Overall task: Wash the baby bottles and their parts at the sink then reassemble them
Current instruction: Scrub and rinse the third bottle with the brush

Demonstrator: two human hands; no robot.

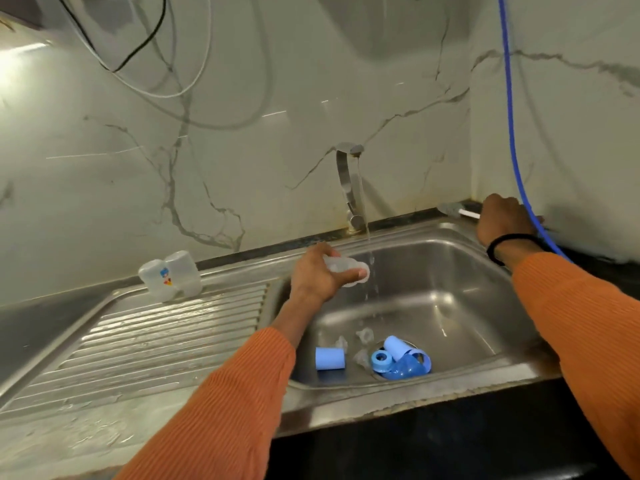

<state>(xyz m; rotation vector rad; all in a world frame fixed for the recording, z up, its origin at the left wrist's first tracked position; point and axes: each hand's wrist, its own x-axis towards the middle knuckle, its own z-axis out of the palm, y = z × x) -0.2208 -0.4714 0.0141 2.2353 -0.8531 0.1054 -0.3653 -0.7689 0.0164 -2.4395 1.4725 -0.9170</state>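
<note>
On the drainboard (145, 337) at left, two clear bottles (171, 275) stand upside down, touching. Left hand (320, 275) grips a clear bottle (346, 270) beside the tap's (351, 188) stream, over the sink (450, 271). Blue caps (329, 358), rings (381, 360) and hard-to-see clear teats (365, 336) lie by the drain. Right hand (502, 220) curls on a brush handle (465, 213); its fingers are hidden.

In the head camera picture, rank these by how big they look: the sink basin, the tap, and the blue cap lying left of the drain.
1. Sink basin, by far the largest.
2. Tap.
3. Blue cap, though it lies nearer the camera than the tap.
</note>
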